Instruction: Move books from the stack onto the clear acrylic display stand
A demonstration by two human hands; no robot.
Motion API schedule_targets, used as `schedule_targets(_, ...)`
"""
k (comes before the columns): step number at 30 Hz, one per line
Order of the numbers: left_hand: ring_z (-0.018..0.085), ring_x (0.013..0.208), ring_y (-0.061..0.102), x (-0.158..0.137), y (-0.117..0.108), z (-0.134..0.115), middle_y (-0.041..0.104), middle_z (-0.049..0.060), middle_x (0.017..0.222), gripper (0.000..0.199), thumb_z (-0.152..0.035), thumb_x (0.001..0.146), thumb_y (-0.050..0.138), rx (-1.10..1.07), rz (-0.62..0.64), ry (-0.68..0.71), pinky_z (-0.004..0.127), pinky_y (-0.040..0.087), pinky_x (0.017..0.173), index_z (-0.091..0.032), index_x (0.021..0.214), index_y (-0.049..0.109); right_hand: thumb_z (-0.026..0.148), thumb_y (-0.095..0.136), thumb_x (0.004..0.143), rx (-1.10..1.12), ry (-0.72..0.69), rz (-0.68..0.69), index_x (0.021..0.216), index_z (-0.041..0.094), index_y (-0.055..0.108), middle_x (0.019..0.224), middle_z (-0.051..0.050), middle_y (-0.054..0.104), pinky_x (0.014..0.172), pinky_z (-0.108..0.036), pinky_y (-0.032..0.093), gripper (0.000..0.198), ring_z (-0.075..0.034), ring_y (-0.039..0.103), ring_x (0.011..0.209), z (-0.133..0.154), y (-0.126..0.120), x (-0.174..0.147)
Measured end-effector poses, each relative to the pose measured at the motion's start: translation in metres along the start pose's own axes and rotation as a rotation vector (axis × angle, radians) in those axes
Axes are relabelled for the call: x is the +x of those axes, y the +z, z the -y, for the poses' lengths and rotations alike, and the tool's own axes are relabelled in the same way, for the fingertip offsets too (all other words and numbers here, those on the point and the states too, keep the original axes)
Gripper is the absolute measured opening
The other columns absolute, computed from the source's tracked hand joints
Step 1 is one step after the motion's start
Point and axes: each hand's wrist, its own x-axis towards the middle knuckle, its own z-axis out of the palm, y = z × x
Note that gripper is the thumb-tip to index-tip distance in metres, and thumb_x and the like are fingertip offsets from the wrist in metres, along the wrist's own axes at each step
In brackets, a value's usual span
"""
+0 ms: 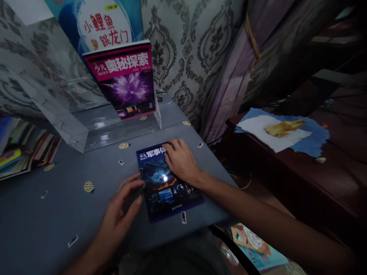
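Held fingers of the left hand (pixel 122 206) slack and parted, gripping nothing, thumb set away from forefinger, just beside the left edge of the book (pixel 163 187); could not tell, through the blur, of any contact. Rested the right hand (pixel 183 162) palm down over the book's upper right part, fingers loosely bent across the top corner and covering the end of the title; could not tell of any hold under the edge. Had the book lying flat, cover up, near the front of the table (pixel 100 214). Seemed to be steadying it, and so called for light, even pressure, best given through the finger pads to avoid skidding or smearing the glossy cover. Wanted the left fingertips low and level along the edge, against any twist. Saw, farther out, a pile (pixel 34 147) of books to the left and a clear stand (pixel 73 131) beyond the book, bearing a pink book (pixel 126 80) with a blue book (pixel 111 26) behind. Noted a dark bench (pixel 338 179) to the right, under a blue cloth (pixel 318 137). Made out, farthest, a mauve curtain (pixel 229 88) and patterned drapery (pixel 183 49).
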Motion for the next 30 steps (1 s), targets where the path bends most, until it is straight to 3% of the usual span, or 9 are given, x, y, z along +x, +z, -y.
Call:
schedule_targets(3, 0.026, 0.116, 0.068, 0.007, -0.002, 0.009, 0.062, 0.013, 0.137, 0.034, -0.034, 0.099, 0.051, -0.362, -0.067, -0.214, 0.041, 0.062, 0.092, -0.023, 0.131, 0.052, 0.017, 0.046, 0.097, 0.047, -0.024, -0.038, 0.118, 0.012, 0.066, 0.118, -0.019, 0.061, 0.091, -0.044, 0.045, 0.030, -0.032, 0.050, 0.107, -0.003, 0.005, 0.000)
schedule_targets(6, 0.028, 0.116, 0.067, 0.016, 0.003, 0.010, 0.067, 0.013, 0.126, 0.040, -0.036, 0.092, 0.062, -0.680, -0.137, -0.419, 0.040, 0.061, 0.092, -0.018, 0.127, 0.057, 0.019, 0.046, 0.097, 0.110, -0.033, -0.072, 0.120, 0.012, 0.065, 0.120, -0.018, 0.061, 0.094, -0.046, 0.045, 0.030, -0.032, 0.050, 0.107, -0.006, 0.009, 0.001)
schedule_targets(9, 0.026, 0.108, 0.069, 0.028, 0.014, 0.000, 0.070, 0.010, 0.116, 0.051, -0.036, 0.077, 0.080, -0.905, -0.166, -0.573, 0.033, 0.061, 0.085, -0.017, 0.121, 0.063, 0.020, 0.046, 0.097, 0.158, -0.034, -0.083, 0.120, 0.013, 0.064, 0.120, -0.018, 0.061, 0.096, -0.047, 0.046, 0.030, -0.032, 0.050, 0.107, -0.006, 0.012, 0.000)
schedule_targets(12, 0.024, 0.095, 0.072, 0.038, 0.022, -0.010, 0.074, 0.009, 0.106, 0.059, -0.034, 0.065, 0.089, -1.044, -0.117, -0.657, 0.029, 0.060, 0.073, -0.018, 0.116, 0.065, 0.020, 0.046, 0.097, 0.225, -0.045, -0.096, 0.120, 0.013, 0.065, 0.122, -0.018, 0.060, 0.099, -0.048, 0.046, 0.030, -0.032, 0.051, 0.110, -0.006, 0.013, -0.002)
schedule_targets(15, 0.022, 0.084, 0.072, 0.048, 0.021, -0.012, 0.075, 0.008, 0.100, 0.059, -0.030, 0.063, 0.090, -1.073, -0.055, -0.672, 0.028, 0.058, 0.069, -0.018, 0.115, 0.064, 0.021, 0.047, 0.096, 0.372, -0.022, -0.121, 0.122, 0.017, 0.063, 0.127, -0.017, 0.057, 0.104, -0.050, 0.045, 0.031, -0.032, 0.051, 0.118, -0.008, 0.015, -0.002)
schedule_targets(18, 0.019, 0.081, 0.071, 0.058, 0.010, -0.008, 0.075, 0.007, 0.102, 0.060, -0.028, 0.065, 0.089, -1.053, -0.055, -0.627, 0.025, 0.056, 0.066, -0.020, 0.118, 0.064, 0.025, 0.053, 0.092, 0.639, 0.081, -0.178, 0.136, 0.017, 0.051, 0.137, -0.017, 0.052, 0.110, -0.052, 0.042, 0.045, -0.031, 0.049, 0.130, -0.012, 0.018, 0.002)
schedule_targets(20, 0.018, 0.080, 0.070, 0.065, 0.002, -0.004, 0.075, 0.006, 0.104, 0.061, -0.029, 0.067, 0.088, -1.020, -0.067, -0.569, 0.023, 0.054, 0.064, -0.022, 0.122, 0.063, 0.029, 0.058, 0.089, 0.884, 0.152, -0.187, 0.139, 0.016, 0.046, 0.136, -0.016, 0.055, 0.110, -0.050, 0.043, 0.053, -0.029, 0.053, 0.127, -0.013, 0.020, 0.006)
schedule_targets(24, 0.018, 0.079, 0.069, 0.075, -0.007, 0.005, 0.074, 0.006, 0.101, 0.073, -0.035, 0.067, 0.088, -0.929, -0.093, -0.473, 0.022, 0.051, 0.061, -0.024, 0.133, 0.058, 0.040, 0.064, 0.088, 1.280, 0.182, -0.084, 0.123, 0.021, 0.056, 0.121, -0.010, 0.068, 0.103, -0.045, 0.049, 0.041, -0.025, 0.064, 0.113, -0.011, 0.017, 0.012)
schedule_targets(30, 0.018, 0.079, 0.069, 0.076, -0.007, 0.017, 0.074, 0.006, 0.098, 0.084, -0.039, 0.066, 0.088, -0.911, -0.112, -0.468, 0.022, 0.051, 0.062, -0.025, 0.140, 0.053, 0.041, 0.068, 0.086, 1.371, 0.148, -0.027, 0.114, 0.024, 0.060, 0.117, -0.008, 0.071, 0.098, -0.045, 0.052, 0.034, -0.025, 0.066, 0.109, -0.010, 0.014, 0.012)
